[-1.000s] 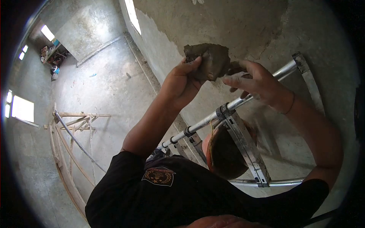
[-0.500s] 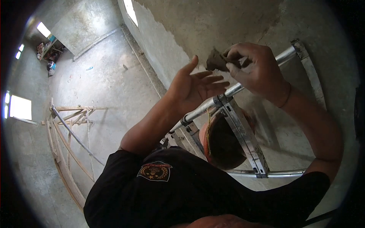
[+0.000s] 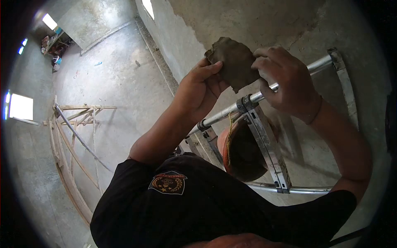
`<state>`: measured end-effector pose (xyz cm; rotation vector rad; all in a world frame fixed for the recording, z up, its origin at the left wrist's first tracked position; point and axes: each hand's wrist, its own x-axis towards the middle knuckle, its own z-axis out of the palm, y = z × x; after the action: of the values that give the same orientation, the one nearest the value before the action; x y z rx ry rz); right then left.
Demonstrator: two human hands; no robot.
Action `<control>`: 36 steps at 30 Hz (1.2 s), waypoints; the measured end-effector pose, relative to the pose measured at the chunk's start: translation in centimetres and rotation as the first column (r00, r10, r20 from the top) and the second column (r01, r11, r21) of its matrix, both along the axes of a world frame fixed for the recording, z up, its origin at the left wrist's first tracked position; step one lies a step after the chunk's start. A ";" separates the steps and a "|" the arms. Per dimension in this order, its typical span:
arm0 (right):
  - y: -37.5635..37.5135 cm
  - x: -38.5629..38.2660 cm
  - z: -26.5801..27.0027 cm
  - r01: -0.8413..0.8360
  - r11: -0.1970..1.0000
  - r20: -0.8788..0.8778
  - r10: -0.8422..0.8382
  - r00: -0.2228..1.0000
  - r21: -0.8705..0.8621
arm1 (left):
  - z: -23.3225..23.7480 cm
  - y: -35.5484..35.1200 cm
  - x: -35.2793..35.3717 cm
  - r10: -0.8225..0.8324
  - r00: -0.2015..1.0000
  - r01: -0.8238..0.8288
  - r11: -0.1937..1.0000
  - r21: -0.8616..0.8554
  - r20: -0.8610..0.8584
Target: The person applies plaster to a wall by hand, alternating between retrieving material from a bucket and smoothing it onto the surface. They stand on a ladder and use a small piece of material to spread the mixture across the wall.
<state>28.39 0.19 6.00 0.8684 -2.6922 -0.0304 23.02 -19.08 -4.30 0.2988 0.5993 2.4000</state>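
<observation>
A flat, dark grey-brown foam-like piece (image 3: 236,64) with ragged edges is held up in front of the wall. My left hand (image 3: 202,84) is closed on its left edge, thumb on the near face and fingers behind. At the right edge, my right hand (image 3: 285,80) has its curled fingers against the piece, with the thumb lower down near the corner. Below the hands runs a metal ladder or frame rail (image 3: 225,112). Beneath it hangs an orange bucket (image 3: 223,146) with dark contents and a yellow cord tied at its rim.
The wall (image 3: 248,20) behind the piece carries a darker, partly spread coat of plaster. A wooden frame (image 3: 78,120) stands on the concrete floor (image 3: 124,82) far below at left. A shelf (image 3: 51,43) with items sits in the far corner.
My left hand has gone from an open palm to gripping the piece. The piece has turned its broad face into view, and my right hand has shifted slightly right and down.
</observation>
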 end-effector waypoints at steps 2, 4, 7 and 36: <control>0.1 -0.2 0.1 0.098 0.991 0.055 -0.093 0.994 -0.095 | -0.1 0.4 -0.3 0.027 0.998 -0.028 0.999 0.017 0.063; 0.3 -0.4 -0.1 0.202 0.960 0.126 -0.180 0.976 -0.194 | 0.0 0.4 -0.2 0.027 0.998 -0.028 1.000 0.010 0.058; 0.5 -1.1 -0.2 0.418 0.777 0.465 -0.184 0.866 -0.471 | -0.2 0.7 -0.1 0.017 0.999 -0.018 0.999 0.035 0.029; 0.8 -1.0 0.4 0.706 0.431 0.808 0.104 0.580 -0.562 | -0.7 1.4 0.0 -0.042 0.995 0.022 0.975 -0.219 -0.090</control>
<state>27.39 1.02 6.37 -0.1340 -2.8209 1.8737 23.07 -17.68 -5.04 0.3247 0.8867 2.2735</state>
